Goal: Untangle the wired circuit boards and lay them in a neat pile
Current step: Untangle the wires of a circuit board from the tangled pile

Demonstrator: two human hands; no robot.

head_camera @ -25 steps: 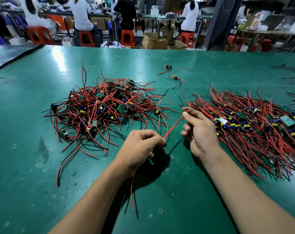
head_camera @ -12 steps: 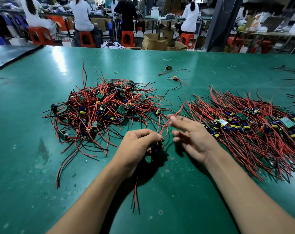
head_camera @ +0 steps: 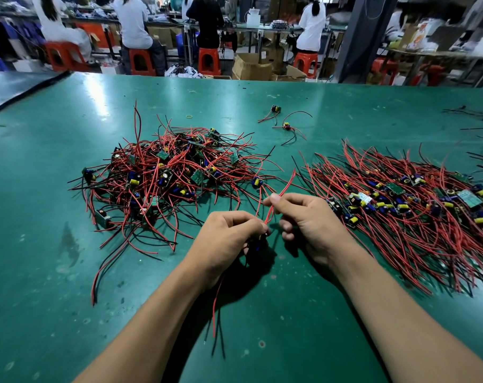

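A tangled heap of small circuit boards with red and black wires lies left of centre on the green table. To the right spreads a combed-out pile of boards with their wires lying roughly parallel. My left hand grips one small board, mostly hidden under the fingers, and its wires trail toward me. Close beside it, my right hand pinches that board's red wires between thumb and forefinger, just above the left hand.
Two loose wired boards lie at the far middle of the table, with a small rubber band nearby. More black wires sit at the far right edge. Several people on orange stools work beyond the table.
My right hand has slid back along the red wire toward my left hand and now pinches it close to the board. The left hand stayed put.
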